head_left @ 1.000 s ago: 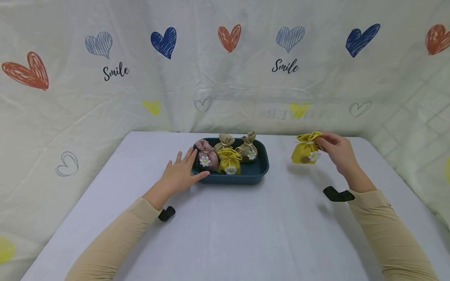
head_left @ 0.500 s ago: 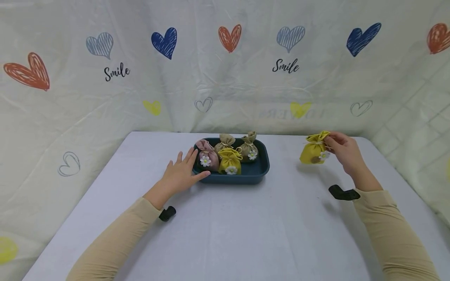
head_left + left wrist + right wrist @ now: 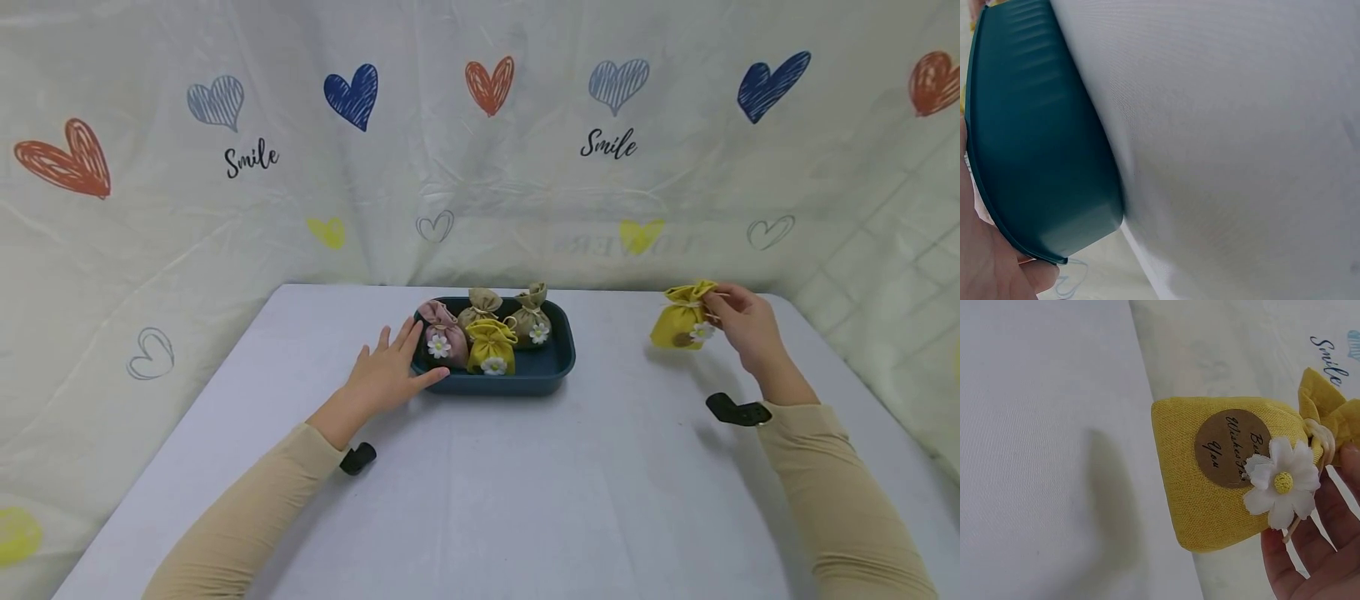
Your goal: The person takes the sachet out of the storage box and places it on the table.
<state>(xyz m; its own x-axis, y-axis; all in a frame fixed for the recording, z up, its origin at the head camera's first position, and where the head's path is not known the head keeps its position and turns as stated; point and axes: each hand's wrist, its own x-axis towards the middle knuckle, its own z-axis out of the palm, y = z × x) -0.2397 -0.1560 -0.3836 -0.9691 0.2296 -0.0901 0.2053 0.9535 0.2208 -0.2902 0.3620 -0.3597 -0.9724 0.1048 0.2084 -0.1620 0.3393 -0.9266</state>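
Note:
My right hand [image 3: 747, 327] pinches a yellow drawstring sachet [image 3: 677, 323] by its gathered neck, held up off the table at the right. A white fabric daisy [image 3: 1282, 481] and a round brown label [image 3: 1229, 447] show on the sachet in the right wrist view. At the left end of a dark teal tray [image 3: 517, 383], my left hand [image 3: 386, 371] rests with fingers spread along the rim. Inside the tray sit a pink sachet [image 3: 447, 343], a yellow sachet [image 3: 491, 346] and two tan sachets [image 3: 531, 321], with the tray's right part bare.
The tray stands near the back edge of a white-covered table [image 3: 517, 492]. Behind it hangs a pale curtain [image 3: 525, 183] printed with hearts and "Smile". A black wrist camera [image 3: 738, 411] sits at the right cuff, another black camera [image 3: 358, 458] at the left.
My right hand has moved to the right with the yellow sachet, farther from the tray, and slowed. The left hand and the tray have stayed in place.

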